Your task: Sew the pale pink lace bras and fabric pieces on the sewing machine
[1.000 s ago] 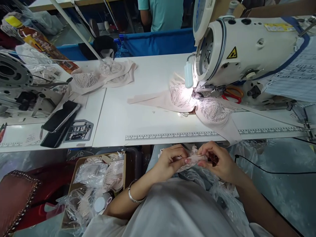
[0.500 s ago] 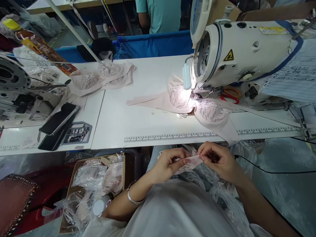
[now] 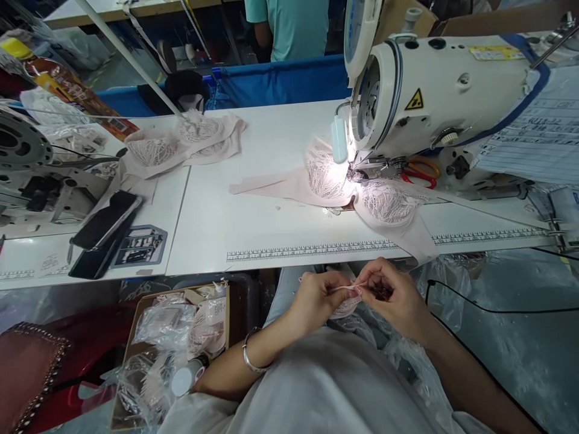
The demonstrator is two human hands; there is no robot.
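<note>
Above my lap, just in front of the table edge, both hands pinch a pale pink lace bra piece [image 3: 347,308]. My left hand [image 3: 316,300] is closed on its edge from the left, thumb and fingertips together. From the other side my right hand [image 3: 395,295] pinches the same edge, its fingertips almost touching the left ones. Lace hangs below the fingers; much of the piece is hidden by my hands. A pink lace bra [image 3: 388,204] lies under the lit needle area of the sewing machine [image 3: 434,96], one wing draping over the table's front edge.
Another lace bra [image 3: 156,149] lies on the white table [image 3: 208,217] at the left, near phones [image 3: 106,223] and a bottle [image 3: 67,84]. Red-handled scissors [image 3: 418,175] rest behind the machine's needle. A box [image 3: 226,325] of bagged pieces stands below left. Someone in teal [image 3: 298,30] is beyond.
My hands have drawn closer together, the left moving right and the right slightly left. The edge of the bra piece between them now shows as a narrower strip.
</note>
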